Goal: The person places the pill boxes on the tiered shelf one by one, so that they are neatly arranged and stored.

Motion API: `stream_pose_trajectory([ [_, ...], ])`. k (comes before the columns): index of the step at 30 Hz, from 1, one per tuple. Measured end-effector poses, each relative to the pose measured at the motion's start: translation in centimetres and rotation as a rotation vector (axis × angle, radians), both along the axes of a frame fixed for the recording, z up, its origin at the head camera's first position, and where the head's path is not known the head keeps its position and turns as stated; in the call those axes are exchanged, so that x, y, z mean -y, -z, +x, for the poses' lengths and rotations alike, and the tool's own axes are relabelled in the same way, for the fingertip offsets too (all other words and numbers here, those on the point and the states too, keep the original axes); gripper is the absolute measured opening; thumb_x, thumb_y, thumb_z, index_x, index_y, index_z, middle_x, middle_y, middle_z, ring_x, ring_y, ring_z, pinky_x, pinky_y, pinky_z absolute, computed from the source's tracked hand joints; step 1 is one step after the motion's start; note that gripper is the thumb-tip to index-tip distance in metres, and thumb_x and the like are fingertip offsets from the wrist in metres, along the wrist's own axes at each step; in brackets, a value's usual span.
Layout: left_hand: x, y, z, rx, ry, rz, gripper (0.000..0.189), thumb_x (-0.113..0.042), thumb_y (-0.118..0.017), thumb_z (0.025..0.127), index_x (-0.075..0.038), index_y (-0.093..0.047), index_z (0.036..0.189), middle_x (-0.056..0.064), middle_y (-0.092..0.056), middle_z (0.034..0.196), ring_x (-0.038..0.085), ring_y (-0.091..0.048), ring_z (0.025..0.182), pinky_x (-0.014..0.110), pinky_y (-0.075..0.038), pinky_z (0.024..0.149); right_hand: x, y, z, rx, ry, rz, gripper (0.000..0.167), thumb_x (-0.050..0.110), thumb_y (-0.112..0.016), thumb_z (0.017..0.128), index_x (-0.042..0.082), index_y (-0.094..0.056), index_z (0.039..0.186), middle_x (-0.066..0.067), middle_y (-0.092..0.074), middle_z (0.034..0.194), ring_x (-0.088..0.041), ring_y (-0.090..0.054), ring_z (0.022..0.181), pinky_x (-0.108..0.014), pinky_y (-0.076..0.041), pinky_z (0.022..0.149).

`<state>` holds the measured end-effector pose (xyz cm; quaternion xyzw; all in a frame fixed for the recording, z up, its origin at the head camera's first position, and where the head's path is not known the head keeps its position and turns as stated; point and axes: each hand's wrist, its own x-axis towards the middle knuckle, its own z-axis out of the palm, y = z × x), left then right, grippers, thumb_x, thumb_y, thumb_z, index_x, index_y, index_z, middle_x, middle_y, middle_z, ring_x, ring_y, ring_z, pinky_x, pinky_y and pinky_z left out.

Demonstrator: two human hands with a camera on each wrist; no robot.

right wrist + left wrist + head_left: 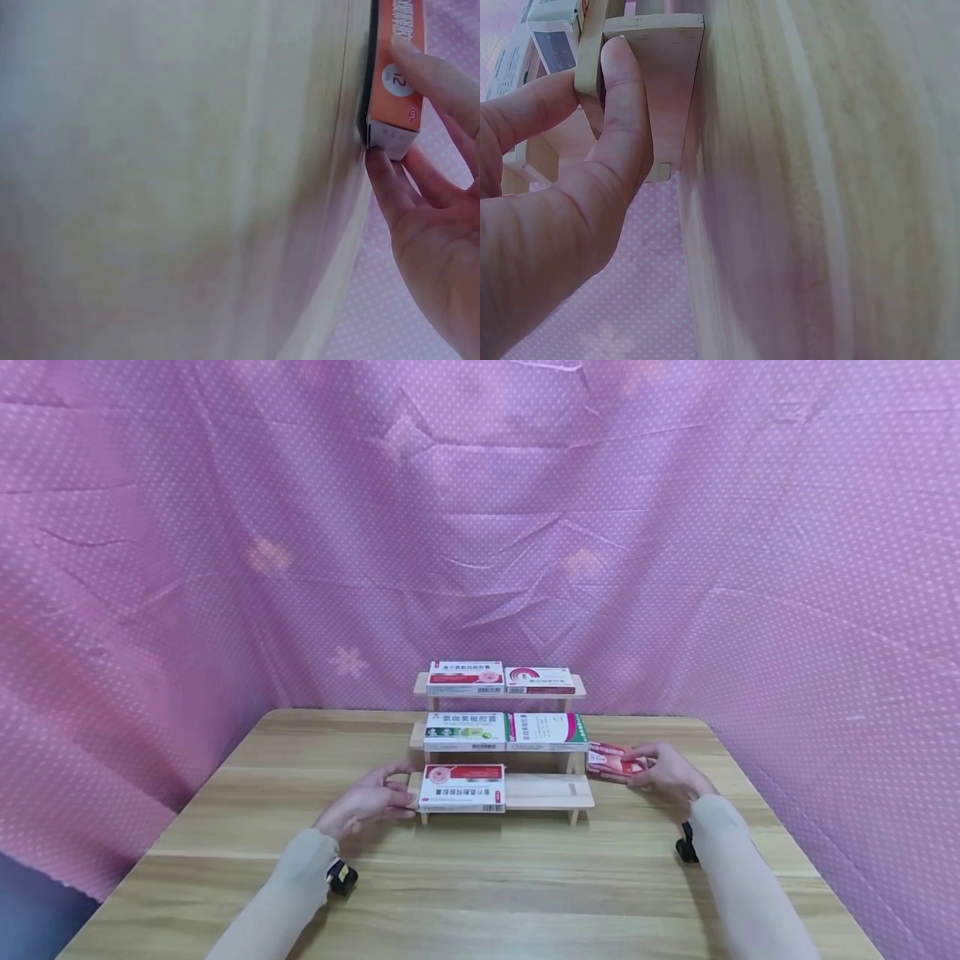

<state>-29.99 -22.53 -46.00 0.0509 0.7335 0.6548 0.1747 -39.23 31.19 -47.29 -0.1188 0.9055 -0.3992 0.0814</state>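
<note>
A three-step wooden display stand (551, 790) stands on the table with medicine boxes on its steps. My left hand (371, 799) is at its left end; thumb and finger pinch the end of the lowest board (591, 56), as the left wrist view shows. To the right of the stand, my right hand (666, 772) holds a red medicine box (611, 760) low at the tabletop. In the right wrist view the thumb lies on the orange-red side of this box (395, 101), with fingers at its white end. The box's far end is out of that view.
On the lowest step, a red-and-white box (462, 788) lies at the left, beside bare board. Two boxes, one green-and-white (465, 732) and one with a purple-green edge (546, 732), fill the middle step. Two more (465, 677) lie on top. A pink dotted cloth (480, 527) hangs behind.
</note>
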Motion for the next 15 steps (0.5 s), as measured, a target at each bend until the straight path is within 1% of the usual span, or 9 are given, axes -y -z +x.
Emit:
stream_pose_trajectory([
  [2,0.0,0.0,0.1,-0.007,0.006,0.003,0.069,0.007,-0.056,0.090,0.005,-0.022,0.150,0.031,-0.051,0.126,0.026,-0.066,0.096,0.044,-0.057,0.095,-0.2,0.0,0.5,0.003,0.007,-0.011,0.052,0.015,-0.081,0.076,0.006,-0.065,0.126,-0.026,-0.044,0.146,-0.046,-0.047,0.123,-0.049,-0.048,0.099],
  [3,0.0,0.0,0.1,-0.008,0.005,0.004,0.069,0.007,-0.056,0.090,0.005,-0.023,0.150,0.031,-0.051,0.126,0.026,-0.066,0.096,0.044,-0.057,0.095,-0.3,-0.1,0.7,0.012,0.010,-0.016,0.053,0.016,-0.081,0.077,0.007,-0.065,0.126,-0.025,-0.047,0.144,-0.041,-0.050,0.118,-0.042,-0.051,0.091],
  [5,0.0,0.0,0.1,-0.007,-0.002,0.007,0.068,0.007,-0.056,0.090,0.005,-0.023,0.150,0.031,-0.052,0.124,0.026,-0.067,0.095,0.043,-0.057,0.094,-0.6,-0.2,1.2,0.032,0.024,-0.019,0.054,0.021,-0.081,0.077,0.011,-0.065,0.127,-0.022,-0.051,0.141,-0.032,-0.053,0.109,-0.030,-0.051,0.078],
  [6,0.0,0.1,0.1,-0.007,-0.005,0.009,0.068,0.008,-0.056,0.090,0.005,-0.023,0.150,0.031,-0.053,0.124,0.026,-0.067,0.095,0.042,-0.058,0.093,-0.8,-0.2,1.3,0.045,0.027,-0.025,0.054,0.021,-0.081,0.077,0.012,-0.064,0.128,-0.021,-0.051,0.140,-0.029,-0.053,0.108,-0.028,-0.051,0.075],
  [7,-0.1,0.1,0.1,-0.006,-0.007,0.009,0.068,0.008,-0.056,0.090,0.004,-0.023,0.150,0.030,-0.053,0.123,0.025,-0.067,0.094,0.042,-0.058,0.093,-0.9,-0.3,1.5,0.055,0.019,-0.029,0.056,0.022,-0.081,0.078,0.011,-0.063,0.129,-0.022,-0.051,0.140,-0.029,-0.054,0.107,-0.026,-0.051,0.074],
  [8,-0.1,0.1,0.1,-0.006,-0.008,0.010,0.068,0.008,-0.056,0.090,0.004,-0.023,0.150,0.030,-0.053,0.123,0.025,-0.067,0.094,0.041,-0.058,0.092,-1.1,-0.5,1.7,0.062,0.014,-0.035,0.056,0.023,-0.081,0.078,0.011,-0.062,0.130,-0.022,-0.051,0.140,-0.027,-0.051,0.111,-0.025,-0.049,0.078],
  [9,-0.1,0.1,0.1,-0.006,-0.011,0.012,0.068,0.008,-0.056,0.090,0.004,-0.024,0.150,0.030,-0.053,0.123,0.025,-0.067,0.094,0.041,-0.058,0.092,-1.2,-0.6,1.8,0.076,0.006,-0.049,0.057,0.022,-0.080,0.078,0.011,-0.061,0.131,-0.023,-0.050,0.140,-0.028,-0.052,0.111,-0.027,-0.052,0.078],
  [13,-0.1,0.1,0.1,-0.009,-0.013,0.015,0.067,0.007,-0.055,0.091,0.004,-0.024,0.150,0.029,-0.054,0.123,0.024,-0.067,0.093,0.040,-0.059,0.091,-1.5,-1.3,2.2,0.052,-0.049,-0.057,0.058,0.021,-0.080,0.078,0.007,-0.060,0.131,-0.026,-0.051,0.137,-0.028,-0.053,0.112,-0.026,-0.048,0.086],
  [15,-0.1,0.1,0.1,-0.011,-0.010,0.016,0.066,0.007,-0.055,0.091,0.004,-0.024,0.150,0.030,-0.054,0.123,0.024,-0.067,0.093,0.041,-0.059,0.091,-1.6,-1.6,2.4,0.039,-0.074,-0.064,0.058,0.020,-0.080,0.078,0.006,-0.060,0.131,-0.026,-0.053,0.135,-0.027,-0.053,0.110,-0.027,-0.048,0.087],
])
